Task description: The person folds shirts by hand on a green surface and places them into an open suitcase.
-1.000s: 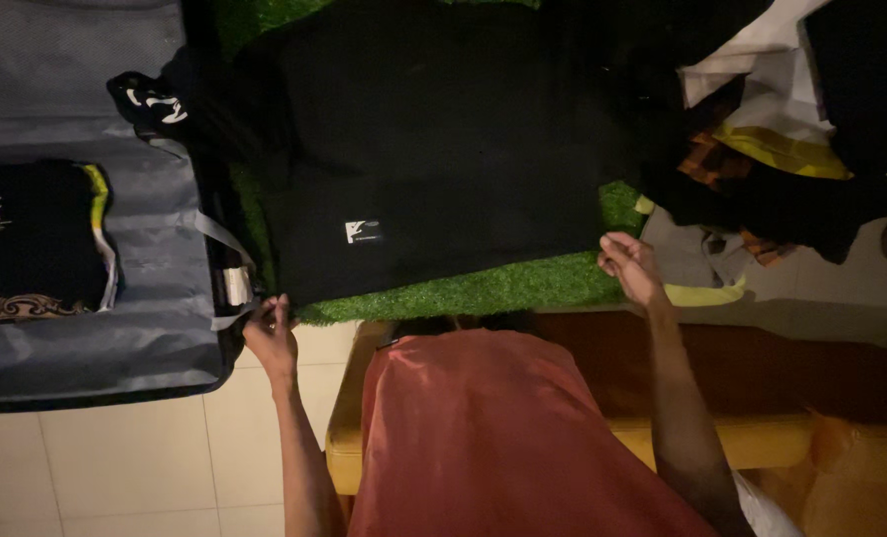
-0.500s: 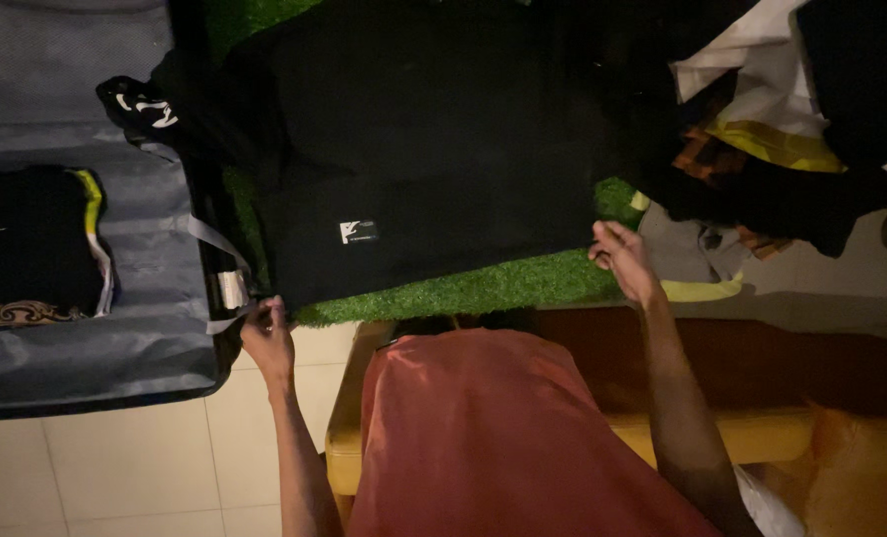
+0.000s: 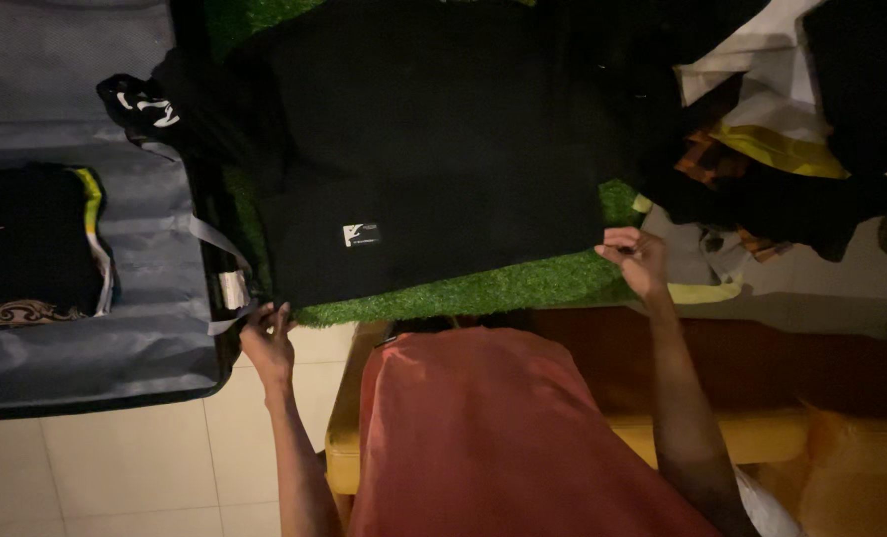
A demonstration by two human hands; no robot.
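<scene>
Head view shows a large black fabric garment with a small white label (image 3: pixel 433 149) spread flat on a green artificial-grass mat (image 3: pixel 483 293). The left hand (image 3: pixel 267 338) pinches its lower left corner, fingers closed on the hem; the right hand (image 3: pixel 637 261) grips the lower right corner likewise. Judging by this, the garment is being straightened for folding, which calls for lifting both corners evenly. An open grey fabric suitcase (image 3: pixel 115 338) lies just beside it.

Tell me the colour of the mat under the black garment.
Green, like artificial grass, seen in the head view below the black garment.
</scene>
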